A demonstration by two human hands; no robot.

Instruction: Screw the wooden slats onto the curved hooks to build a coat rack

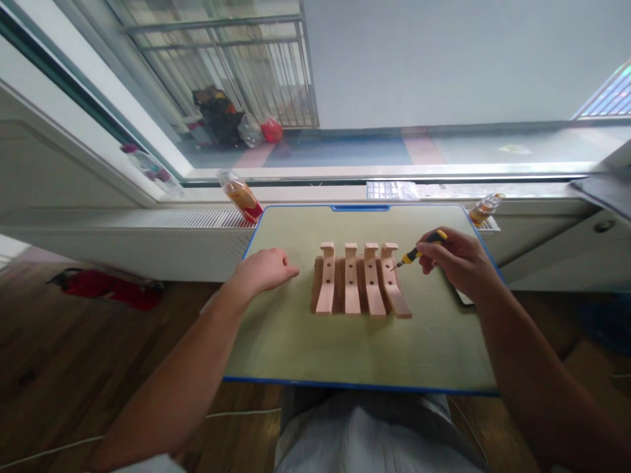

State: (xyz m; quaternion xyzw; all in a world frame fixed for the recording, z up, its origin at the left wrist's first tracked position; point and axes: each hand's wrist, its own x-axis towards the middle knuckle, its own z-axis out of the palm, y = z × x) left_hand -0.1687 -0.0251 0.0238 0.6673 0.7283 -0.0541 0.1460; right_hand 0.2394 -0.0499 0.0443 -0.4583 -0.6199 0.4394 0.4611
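Observation:
A wooden rack [359, 286] with several pale hooked slats on a darker base lies in the middle of the small desk [296, 348]. My right hand [456, 259] is closed round a yellow and black screwdriver [419, 248], whose tip touches the upper part of the rightmost slat. My left hand [266, 268] rests on the desk to the left of the rack, fingers curled in, a short gap from the wood; nothing shows in it.
Two drink bottles stand on the sill behind the desk, one at the left [240, 196] and one at the right [484, 209]. A window and balcony lie beyond. A red object [103, 288] sits on the wooden floor to the left.

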